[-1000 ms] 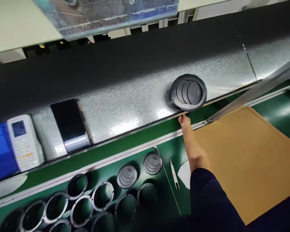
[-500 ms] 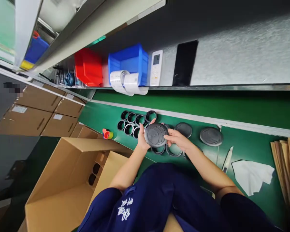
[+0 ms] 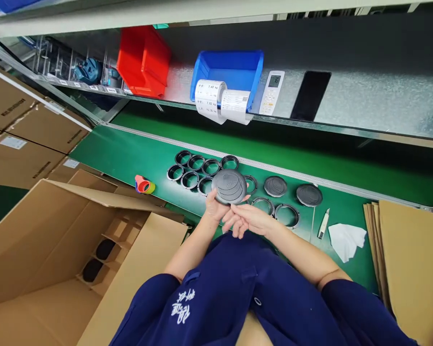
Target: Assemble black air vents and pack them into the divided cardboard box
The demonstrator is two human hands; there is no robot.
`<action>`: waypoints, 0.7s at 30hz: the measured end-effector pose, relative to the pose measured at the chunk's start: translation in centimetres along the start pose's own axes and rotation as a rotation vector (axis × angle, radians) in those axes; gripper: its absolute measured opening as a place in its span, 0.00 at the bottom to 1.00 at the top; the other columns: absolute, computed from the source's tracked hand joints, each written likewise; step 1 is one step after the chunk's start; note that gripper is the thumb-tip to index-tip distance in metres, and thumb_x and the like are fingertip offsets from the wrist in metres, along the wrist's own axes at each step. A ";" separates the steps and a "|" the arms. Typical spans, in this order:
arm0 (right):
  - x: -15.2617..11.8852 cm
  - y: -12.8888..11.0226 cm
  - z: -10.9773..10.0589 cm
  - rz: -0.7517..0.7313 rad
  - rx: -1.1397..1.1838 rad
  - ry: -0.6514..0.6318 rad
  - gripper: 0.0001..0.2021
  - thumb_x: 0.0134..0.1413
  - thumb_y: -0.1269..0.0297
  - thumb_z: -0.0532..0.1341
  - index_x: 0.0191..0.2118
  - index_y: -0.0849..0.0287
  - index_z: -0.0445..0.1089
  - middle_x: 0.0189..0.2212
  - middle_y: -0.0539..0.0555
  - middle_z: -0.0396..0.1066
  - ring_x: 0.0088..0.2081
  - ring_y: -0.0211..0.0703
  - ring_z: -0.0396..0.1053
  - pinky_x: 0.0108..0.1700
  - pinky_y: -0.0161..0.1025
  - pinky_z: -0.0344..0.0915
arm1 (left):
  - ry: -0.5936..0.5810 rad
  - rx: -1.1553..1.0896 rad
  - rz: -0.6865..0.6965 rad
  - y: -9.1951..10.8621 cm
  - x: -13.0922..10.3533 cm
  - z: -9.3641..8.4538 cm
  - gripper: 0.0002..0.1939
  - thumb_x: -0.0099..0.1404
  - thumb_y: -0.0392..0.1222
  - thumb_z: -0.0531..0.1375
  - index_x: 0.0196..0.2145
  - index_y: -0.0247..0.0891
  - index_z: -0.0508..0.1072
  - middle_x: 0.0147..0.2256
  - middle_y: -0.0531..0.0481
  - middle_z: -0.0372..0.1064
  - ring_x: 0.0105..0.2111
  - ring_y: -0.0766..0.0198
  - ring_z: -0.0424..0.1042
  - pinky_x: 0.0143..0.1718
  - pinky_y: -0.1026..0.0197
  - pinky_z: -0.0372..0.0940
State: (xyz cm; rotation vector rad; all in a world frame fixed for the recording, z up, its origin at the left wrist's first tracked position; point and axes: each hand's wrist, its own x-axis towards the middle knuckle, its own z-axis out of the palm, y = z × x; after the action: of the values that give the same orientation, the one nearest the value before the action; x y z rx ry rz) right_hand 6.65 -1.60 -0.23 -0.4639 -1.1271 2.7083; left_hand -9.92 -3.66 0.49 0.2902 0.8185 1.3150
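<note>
A round black vent cover (image 3: 229, 186) with curved slats faces up in front of me. My left hand (image 3: 215, 207) holds it from below, with the thumb at its lower left rim. Against the lower rim, my right hand (image 3: 250, 220) pinches the edge between thumb and forefinger, the other fingers curled below. Several black rings (image 3: 190, 180) stand in rows behind and to the left of the cover. More rings (image 3: 287, 216) lie to its right, nearer me. Two similar covers, one left (image 3: 275, 186) and one right (image 3: 309, 195), rest on the green bench.
A utility knife (image 3: 324, 224), white cloth (image 3: 346, 241) and cardboard sheets (image 3: 411, 254) are on the right. Left are tape rolls (image 3: 144, 185) and an open carton (image 3: 43, 240) with dividers. Overhead, a shelf holds a red bin (image 3: 142, 62), blue bin (image 3: 227, 67), label roll (image 3: 209, 101), remote (image 3: 272, 92) and phone (image 3: 311, 96).
My right hand has shifted from the cover's right side to its lower rim. My left hand still supports the cover. The view has turned, bringing more of the shelf's left section into sight.
</note>
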 end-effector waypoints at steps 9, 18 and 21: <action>-1.4 -3.2 -2.4 -0.725 -1.266 0.745 0.21 0.71 0.48 0.51 0.56 0.46 0.78 0.61 0.58 0.63 0.63 0.58 0.54 0.68 0.63 0.53 | -0.011 -0.133 -0.144 1.0 -2.7 1.7 0.41 0.66 0.71 0.55 0.65 0.40 0.64 0.64 0.36 0.65 0.68 0.35 0.57 0.65 0.25 0.52; -0.6 -1.3 -3.2 -0.612 -1.157 0.618 0.31 0.72 0.42 0.42 0.50 0.50 0.80 0.62 0.57 0.63 0.65 0.57 0.51 0.70 0.62 0.49 | 0.009 -0.058 -0.323 0.3 -2.6 1.3 0.47 0.64 0.78 0.48 0.63 0.37 0.67 0.58 0.32 0.69 0.63 0.31 0.64 0.58 0.24 0.61; -1.6 -1.6 -3.0 -0.608 -0.999 0.677 0.34 0.72 0.41 0.39 0.52 0.51 0.79 0.62 0.56 0.63 0.64 0.53 0.56 0.69 0.57 0.53 | -0.014 -0.068 -0.346 0.1 -2.2 1.5 0.50 0.62 0.81 0.47 0.64 0.36 0.66 0.58 0.30 0.70 0.61 0.30 0.65 0.56 0.25 0.63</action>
State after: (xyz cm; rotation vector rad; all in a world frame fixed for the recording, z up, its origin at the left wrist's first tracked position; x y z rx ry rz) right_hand 9.22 1.12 -0.73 -0.8712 -1.8790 1.1836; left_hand -9.04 -5.29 2.39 0.0975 0.7712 1.0123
